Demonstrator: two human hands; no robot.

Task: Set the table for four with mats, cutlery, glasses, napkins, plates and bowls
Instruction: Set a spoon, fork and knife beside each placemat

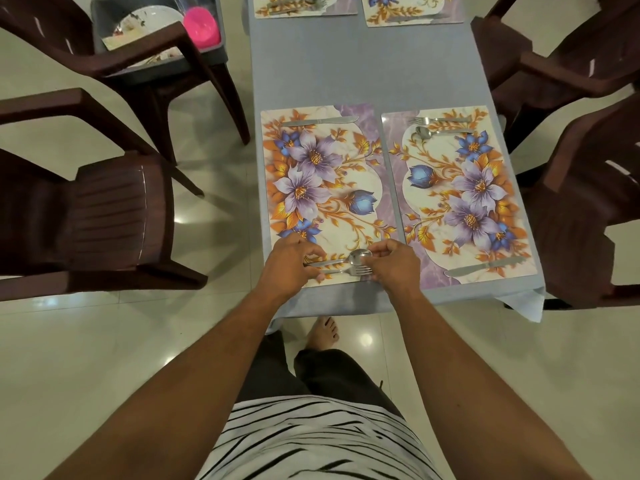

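Note:
Two floral mats lie side by side at the table's near end, the left mat [322, 188] and the right mat [457, 192]. At the left mat's near edge my left hand [294, 261] pinches the handles of a spoon [358, 257] and a fork [360, 270]. My right hand [394, 265] pinches the spoon's bowl end. A knife [320, 121] lies along the left mat's far edge. The right mat carries a fork [433, 120] and a spoon [429, 132] at its far edge and a knife [485, 266] at its near edge. Two more mats [339, 8] show at the far end.
Dark brown plastic chairs stand on both sides, the nearest left one [114, 216] and the right ones [581, 202]. A grey tub [214, 53] on a far left chair holds white plates and a pink bowl [202, 26]. A grey cloth [363, 64] covers the table.

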